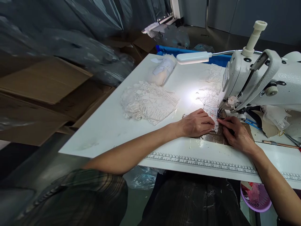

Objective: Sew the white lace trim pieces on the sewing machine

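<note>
My left hand [196,123] lies flat on the white sewing table [113,125], fingers pressed down on a small white lace piece [214,121] just left of the needle. My right hand [236,133] rests in front of the presser foot [221,113], its fingertips pinching the same lace piece against the metal plate. The white sewing machine [261,81] stands at the right, its head above both hands. A lamp [192,57] on a bendy neck lights the spot by the needle.
A heap of white lace trim [148,101] lies left of my hands, a wrapped bundle [162,71] behind it. A printed ruler [211,163] runs along the table's front edge. Scissors [279,144] lie at the right. Cardboard boxes [44,81] stand left; a purple basket [255,196] hangs below.
</note>
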A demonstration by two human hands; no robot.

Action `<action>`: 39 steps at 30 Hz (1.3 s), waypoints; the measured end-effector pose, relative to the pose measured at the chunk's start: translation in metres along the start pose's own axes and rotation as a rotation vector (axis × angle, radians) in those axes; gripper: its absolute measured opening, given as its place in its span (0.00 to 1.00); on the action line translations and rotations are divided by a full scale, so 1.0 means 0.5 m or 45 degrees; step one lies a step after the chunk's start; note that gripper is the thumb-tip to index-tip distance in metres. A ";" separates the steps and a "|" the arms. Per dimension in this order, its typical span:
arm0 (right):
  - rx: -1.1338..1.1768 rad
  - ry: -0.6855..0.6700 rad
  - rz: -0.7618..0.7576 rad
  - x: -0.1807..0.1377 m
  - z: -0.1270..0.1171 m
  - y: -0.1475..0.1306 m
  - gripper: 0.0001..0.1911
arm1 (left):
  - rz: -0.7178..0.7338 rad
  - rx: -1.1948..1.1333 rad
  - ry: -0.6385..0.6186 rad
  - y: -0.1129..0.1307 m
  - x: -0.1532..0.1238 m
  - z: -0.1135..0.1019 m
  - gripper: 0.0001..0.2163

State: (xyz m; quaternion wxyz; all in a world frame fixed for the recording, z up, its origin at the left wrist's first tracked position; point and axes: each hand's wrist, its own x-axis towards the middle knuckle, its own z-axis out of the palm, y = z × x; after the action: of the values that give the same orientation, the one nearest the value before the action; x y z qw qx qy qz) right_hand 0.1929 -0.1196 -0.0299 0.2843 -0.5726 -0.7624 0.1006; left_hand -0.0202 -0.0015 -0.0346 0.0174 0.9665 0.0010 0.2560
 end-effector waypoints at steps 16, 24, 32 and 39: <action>0.018 -0.050 -0.038 -0.009 0.015 0.008 0.22 | -0.005 0.009 0.088 0.014 0.004 0.007 0.10; 0.142 -0.061 0.013 -0.005 -0.008 -0.003 0.22 | -0.091 -0.210 0.196 0.000 0.004 -0.003 0.12; -0.139 -0.119 -0.212 -0.007 -0.003 -0.015 0.19 | -0.193 -0.249 0.231 0.008 0.006 0.002 0.13; -0.182 -0.107 -0.232 -0.009 0.002 -0.010 0.20 | -0.058 -0.103 0.178 0.006 0.003 0.006 0.11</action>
State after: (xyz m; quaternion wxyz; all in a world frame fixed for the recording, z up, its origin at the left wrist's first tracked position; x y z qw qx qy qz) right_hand 0.1889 -0.1254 -0.0297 0.2186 -0.5150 -0.8277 0.0437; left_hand -0.0177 -0.0048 -0.0363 0.0621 0.9445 0.0139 0.3222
